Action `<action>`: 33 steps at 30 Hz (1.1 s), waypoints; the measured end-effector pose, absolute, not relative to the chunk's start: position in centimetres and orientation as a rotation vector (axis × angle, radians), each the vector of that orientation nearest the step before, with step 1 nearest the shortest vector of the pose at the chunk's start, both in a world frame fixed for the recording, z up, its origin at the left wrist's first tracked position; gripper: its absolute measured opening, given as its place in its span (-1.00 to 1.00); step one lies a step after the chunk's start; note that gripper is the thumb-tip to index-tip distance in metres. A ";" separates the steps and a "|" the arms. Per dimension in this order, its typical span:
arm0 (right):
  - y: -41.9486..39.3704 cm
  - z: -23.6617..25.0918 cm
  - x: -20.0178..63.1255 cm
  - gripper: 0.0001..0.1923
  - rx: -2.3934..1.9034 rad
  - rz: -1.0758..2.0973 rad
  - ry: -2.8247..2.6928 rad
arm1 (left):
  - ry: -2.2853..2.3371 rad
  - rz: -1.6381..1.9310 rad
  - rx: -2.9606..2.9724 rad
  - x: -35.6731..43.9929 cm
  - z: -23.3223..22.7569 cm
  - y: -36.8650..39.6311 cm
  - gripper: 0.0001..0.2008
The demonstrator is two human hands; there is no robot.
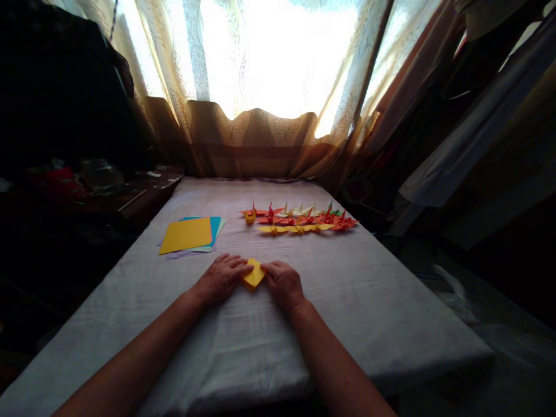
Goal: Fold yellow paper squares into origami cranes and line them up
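A small folded square of yellow paper [253, 278] lies on the cloth-covered table between my two hands, one corner pointing toward me. My left hand [222, 276] rests at its left side, thumb pressed on the paper and the other fingers lying on the cloth. At the right corner, my right hand [284, 282] pinches the paper's edge between thumb and curled fingers. Beyond the hands stand rows of folded paper cranes [299, 220] in red, yellow, cream and green. To the left is a stack of coloured paper sheets [186, 234], yellow on top, with blue, pale green and purple below.
A white cloth [347, 324] covers the table. Behind it hangs a sheer curtain [252, 133] before a bright window. A dark side table with a glass jar [101, 175] stands at the left. Clothes [452, 150] hang at the right, above plastic bags [456, 295].
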State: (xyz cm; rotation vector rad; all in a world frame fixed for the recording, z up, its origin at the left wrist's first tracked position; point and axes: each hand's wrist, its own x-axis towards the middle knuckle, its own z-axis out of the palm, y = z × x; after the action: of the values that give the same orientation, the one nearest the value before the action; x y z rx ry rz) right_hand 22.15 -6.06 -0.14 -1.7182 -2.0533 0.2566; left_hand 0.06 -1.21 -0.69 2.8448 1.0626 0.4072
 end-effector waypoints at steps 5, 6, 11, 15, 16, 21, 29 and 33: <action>-6.3 -0.1 22.1 -0.71 -1.723 0.208 -2.111 | 1.110 0.350 2.814 -0.2 -0.3 -1.4 -0.55; -6.3 -0.1 22.0 -0.71 -1.724 0.200 -2.121 | 1.120 0.327 2.798 -0.1 -0.1 -1.6 -0.55; -6.5 0.1 21.9 -0.71 -1.730 0.166 -2.156 | 1.140 0.352 2.770 1.5 0.9 -2.4 -0.71; -6.6 0.3 21.7 -0.72 -1.740 0.147 -2.177 | 1.208 0.325 2.759 3.0 0.8 -2.9 -0.67; -6.6 0.3 21.7 -0.72 -1.740 0.144 -2.182 | 1.227 0.299 2.752 3.2 0.8 -3.0 -0.65; -6.5 0.1 21.8 -0.69 -1.739 0.138 -2.199 | 1.254 0.191 2.713 2.9 1.0 -3.2 -0.57; -6.8 -0.1 21.1 -0.55 -1.618 0.146 -2.327 | 1.261 0.268 2.692 3.2 0.5 -2.3 -0.60; -7.0 0.0 21.2 -0.50 -1.630 0.215 -2.419 | 1.263 0.270 2.682 3.0 -0.4 -2.2 -0.54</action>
State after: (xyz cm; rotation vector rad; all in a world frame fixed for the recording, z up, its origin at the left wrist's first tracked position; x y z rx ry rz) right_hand 21.23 -7.03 0.03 -1.6304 -2.4188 0.2154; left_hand 2.95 -2.21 -0.35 2.6820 1.2631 0.2705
